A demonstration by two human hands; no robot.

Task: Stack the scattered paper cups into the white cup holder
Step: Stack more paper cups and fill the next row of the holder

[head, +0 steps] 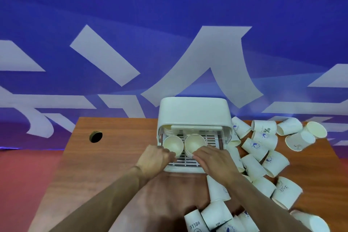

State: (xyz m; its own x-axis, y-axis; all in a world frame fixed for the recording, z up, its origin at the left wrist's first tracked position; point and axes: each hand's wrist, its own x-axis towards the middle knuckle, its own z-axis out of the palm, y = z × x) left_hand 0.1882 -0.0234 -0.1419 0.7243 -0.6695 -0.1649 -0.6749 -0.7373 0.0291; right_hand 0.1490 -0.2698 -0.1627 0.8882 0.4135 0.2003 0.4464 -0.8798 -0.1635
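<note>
Loose paper cups litter worktop's near-right corner & right edge. L hand pinches rim of L cup; R hand, fingers fairly straight, touches R cup stack. Both sit in white cup holder at far edge.

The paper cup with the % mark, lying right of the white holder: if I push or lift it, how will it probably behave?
The % cup lies on its side, so a push would probably roll it in a curve, as it tapers. It looks like thin paper: likely light and easily crushed if squeezed. Neighbouring cups touch it and may shift.
</note>
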